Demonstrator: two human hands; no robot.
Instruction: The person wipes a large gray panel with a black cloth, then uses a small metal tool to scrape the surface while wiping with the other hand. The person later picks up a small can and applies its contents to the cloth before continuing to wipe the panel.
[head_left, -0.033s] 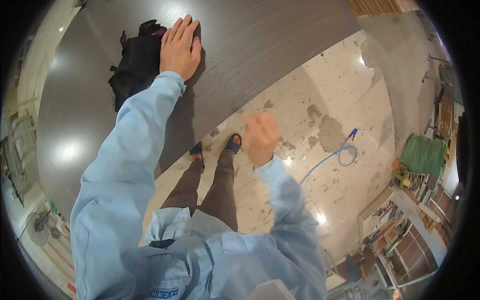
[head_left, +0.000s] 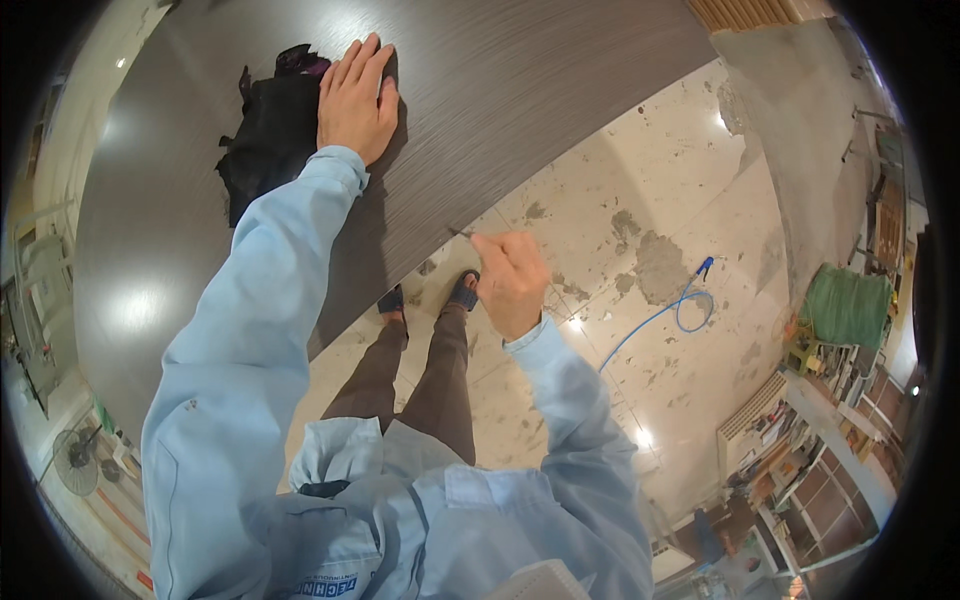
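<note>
My left hand (head_left: 358, 105) lies flat with its fingers stretched out on the dark grey wood-grain panel (head_left: 480, 100), at the right side of a crumpled black cloth (head_left: 275, 130). Whether part of the cloth lies under the palm, I cannot tell. Beside the panel's near edge, my right hand (head_left: 514, 280) is closed in a pinch. A thin dark pointed tool (head_left: 459, 233) sticks out from its fingertips toward that edge; most of it is hidden in the hand, so its exact kind is unclear.
A blue hose (head_left: 640, 328) with a blue nozzle (head_left: 706, 266) lies on the stained tile floor. My feet stand by the panel's edge. Cluttered shelves (head_left: 790, 450) and a green roll (head_left: 846, 308) are at the right, a fan (head_left: 75, 460) at the lower left.
My right hand, blurred before, has shifted slightly left and down and now shows sharply, with the thin tool's tip visible. The left hand has barely moved.
</note>
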